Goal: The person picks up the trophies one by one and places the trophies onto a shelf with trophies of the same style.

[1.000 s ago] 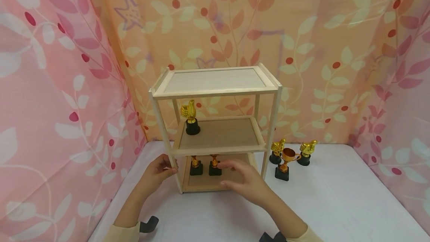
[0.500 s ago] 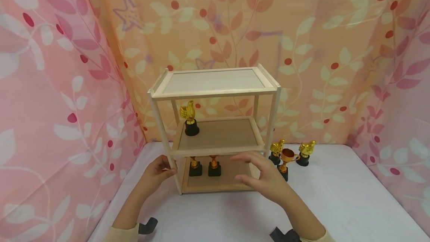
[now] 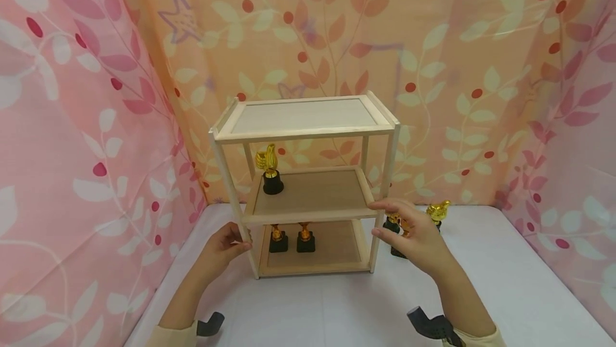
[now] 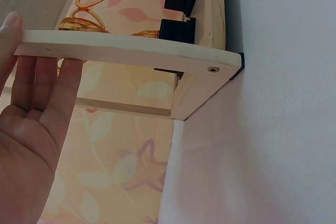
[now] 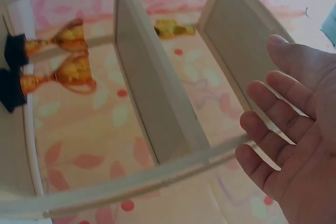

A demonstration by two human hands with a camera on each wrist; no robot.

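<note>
A small three-tier wooden shelf (image 3: 303, 115) stands on the white cloth. My left hand (image 3: 221, 251) grips its front left post, thumb on one side and fingers on the other in the left wrist view (image 4: 31, 124). Fingers spread and holding nothing, my right hand (image 3: 416, 237) is beside the front right post. On the middle tier, at left, stands a gold thumbs-up trophy (image 3: 270, 168) with a black base. Two orange-gold cup trophies (image 5: 73, 74) stand side by side on the bottom tier; the middle tier's edge hides their tops in the head view.
Right of the shelf, another gold thumbs-up trophy (image 3: 438, 210) stands on the white cloth (image 3: 520, 277). A second one and a cup trophy there are partly behind my right hand. Patterned fabric walls (image 3: 433, 42) enclose the back and both sides.
My right hand has moved right, from in front of the bottom tier's cup trophies to the right post, and now covers part of the trophies beyond. My left hand keeps its grip.
</note>
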